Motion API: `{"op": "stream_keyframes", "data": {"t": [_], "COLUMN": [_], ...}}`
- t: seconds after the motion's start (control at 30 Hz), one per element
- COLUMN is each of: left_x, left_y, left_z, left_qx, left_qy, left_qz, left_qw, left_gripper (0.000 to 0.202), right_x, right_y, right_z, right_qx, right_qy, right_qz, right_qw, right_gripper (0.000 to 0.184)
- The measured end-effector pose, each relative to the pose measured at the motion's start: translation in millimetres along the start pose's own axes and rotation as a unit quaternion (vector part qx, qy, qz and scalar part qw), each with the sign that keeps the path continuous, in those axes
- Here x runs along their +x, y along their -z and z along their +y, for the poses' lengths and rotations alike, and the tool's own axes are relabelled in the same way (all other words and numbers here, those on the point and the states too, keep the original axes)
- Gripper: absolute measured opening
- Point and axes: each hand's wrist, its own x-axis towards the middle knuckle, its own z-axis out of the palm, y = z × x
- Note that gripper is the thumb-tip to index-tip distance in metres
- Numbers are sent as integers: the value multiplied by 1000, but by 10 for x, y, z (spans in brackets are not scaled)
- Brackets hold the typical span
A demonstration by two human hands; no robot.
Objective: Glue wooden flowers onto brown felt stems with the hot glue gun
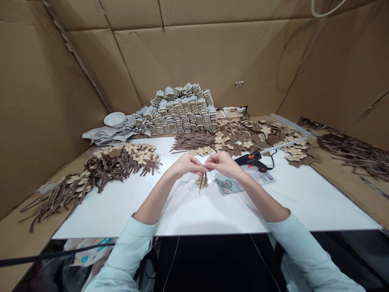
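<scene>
My left hand (pixel 189 164) and my right hand (pixel 224 164) meet at the middle of the white board (pixel 136 215). Their fingertips pinch a thin brown strip (pixel 201 181), whose ends hang down between them. Behind and below the strip, a tan flower-shaped cutout (pixel 206 184) shows on the board. A black and orange glue gun (pixel 253 160) lies close to my right forearm, a long translucent glue stick (pixel 284 145) sticking out of its back. Partly under that arm is a printed plastic packet (pixel 226 188).
Finished-looking strip-and-flower pieces (pixel 118 164) are heaped at left. Loose brown strips (pixel 194 141) and brown and tan flower cutouts (pixel 243 136) lie behind my hands. Stacked small packs (pixel 185 109) and a white bowl (pixel 114 119) stand at the back. Cardboard walls (pixel 197 52) enclose the table.
</scene>
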Motion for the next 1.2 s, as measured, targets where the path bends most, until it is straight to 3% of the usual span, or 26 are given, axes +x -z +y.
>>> {"op": "stream_keyframes", "data": {"t": [0.2, 0.57, 0.67, 0.8, 0.87, 1.07, 1.2], "left_x": [24, 13, -1, -44, -81, -155, -129], "left_y": [72, -8, 145, 408, 491, 459, 381], "left_z": [-53, -3, -9, -54, -81, -115, -143], "left_qx": [89, 12, -10, -38, -27, 98, 179], "left_qy": [-23, -30, -25, -34, -35, -62, -116], "left_qz": [-1, 11, -26, -44, -76, -296, -313], "left_qw": [996, 999, 999, 998, 996, 948, 925], "left_gripper": [20, 11, 8, 10, 12, 11, 7], "right_x": [-18, -1, -38, -120, -141, -121, -350], "right_y": [-22, 60, -29, -231, -318, -373, -111], "right_z": [-41, -44, -43, 1, 30, 2, -126], "right_qx": [-124, 15, -97, -306, -359, -417, -423], "right_qy": [11, -39, -31, 4, -2, -52, -98], "right_qz": [36, 27, 12, -61, -57, 9, 75], "right_qw": [992, 999, 995, 950, 932, 907, 897], "right_gripper": [16, 21, 24, 15, 18, 28, 30]}}
